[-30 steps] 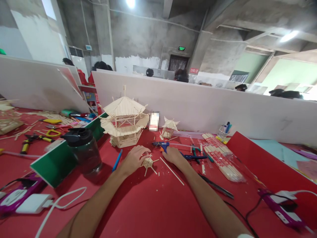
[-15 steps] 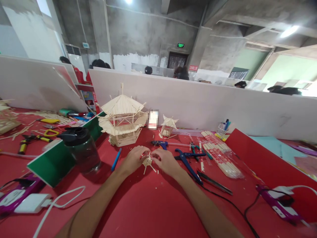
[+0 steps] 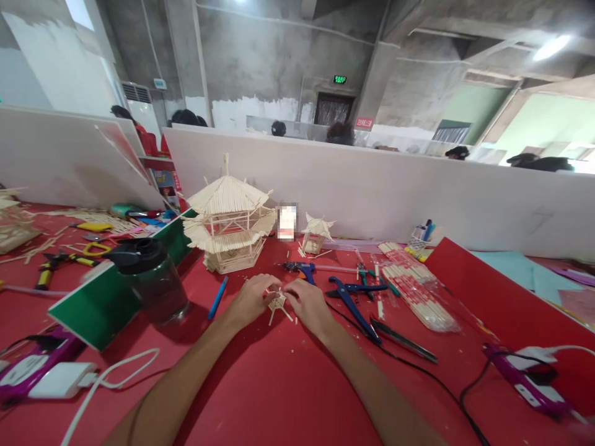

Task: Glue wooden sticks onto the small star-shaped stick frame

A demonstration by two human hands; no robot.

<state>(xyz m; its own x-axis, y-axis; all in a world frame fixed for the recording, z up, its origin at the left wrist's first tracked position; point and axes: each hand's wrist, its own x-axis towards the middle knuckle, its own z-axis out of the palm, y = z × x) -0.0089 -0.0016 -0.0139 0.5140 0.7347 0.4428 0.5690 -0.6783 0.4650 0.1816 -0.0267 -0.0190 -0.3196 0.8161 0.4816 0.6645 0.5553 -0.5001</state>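
Small stick frame (image 3: pixel 277 301) is on the red table (image 3: pixel 288 387), dead centre between the hands, a couple of its spokes pointing back at the wearer. Left hand (image 3: pixel 255 297) is curled in from the left, fingers narrow, tips at the frame's upper left; right hand (image 3: pixel 307 301) mirrors it at the upper right, also narrow. Can't tell whether either is actually pinching a stick or just resting against one: knuckles hide the contact and the part is tiny. Step looks like steadying or aligning a stick at the far side, my read only. To do it well: let the left be the fixture, light pressure down into the table, and let the right make the small corrections. Push along the stick, not across it; thin spokes probably snap or twist at the joint. Check spoke angles from straight above before committing. If a joint is freshly glued, hold without wiggling, and mind hot glue on fingertips. Glue gun (image 3: pixel 305 271) lies just beyond the right hand, so watch the knuckles there. Blue-handled cutter (image 3: pixel 348 300) is to the right, clear of the work. Loose offcut (image 3: pixel 296 321) sits near the frame; don't let it get under a spoke, or the frame rocks.
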